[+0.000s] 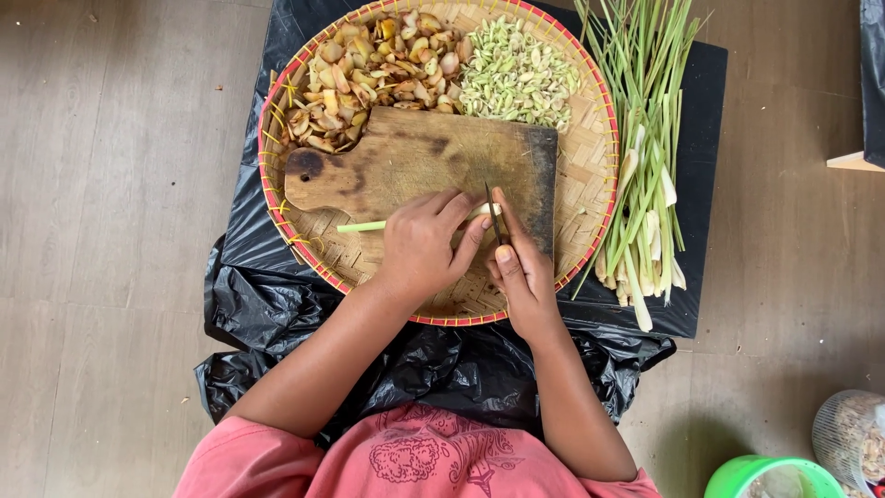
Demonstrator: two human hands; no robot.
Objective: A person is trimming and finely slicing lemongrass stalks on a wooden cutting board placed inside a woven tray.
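Lemongrass stalk (361, 226) lies across the wooden cutting board (415, 161) near its front edge, long axis running left to right, its green end poking out past the left of the board and its pale end toward the knife (492, 214). Left hand (422, 247) has its grip pressed down on the stalk, fingers curled over it. Right hand (522, 272) has its grip clenched around the knife handle, blade upright on the stalk just beside the left fingertips. Board sits in a round woven tray (590, 166) holding sliced brown pieces (369, 69) and chopped green bits (516, 74) at its far edge. More stalks (645, 166) lie right of the tray.
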